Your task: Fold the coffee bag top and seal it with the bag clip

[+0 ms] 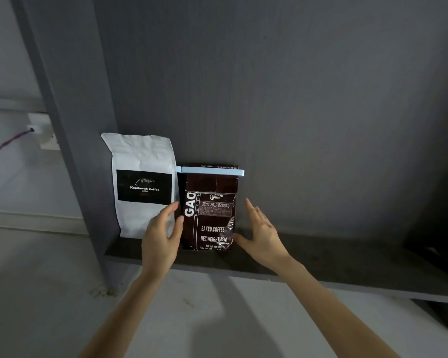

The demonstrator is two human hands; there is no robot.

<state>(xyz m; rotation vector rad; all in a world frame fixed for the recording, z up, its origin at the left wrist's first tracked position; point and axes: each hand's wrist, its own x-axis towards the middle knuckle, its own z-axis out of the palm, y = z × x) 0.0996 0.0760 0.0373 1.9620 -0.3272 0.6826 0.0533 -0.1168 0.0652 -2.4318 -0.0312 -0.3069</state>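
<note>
- On the dark shelf (321,257), upright against the grey back panel (295,99), stands the brown coffee bag (209,215) — top folded over, the pale blue bag clip (210,169) lying crosswise along the fold, so sealing looks done.
- Left hand (162,236): fingers spread, touching or just beside the bag's left edge, clamped on nothing.
- Right hand (263,232): likewise spread and empty, thumb near the bag's lower right corner, fingers just apart from it.
- Bag sits between both palms, its long axis vertical — neither hand clearly nearer.
- White Kopiluwak Coffee bag (142,184) stands just left, touching or nearly so.
</note>
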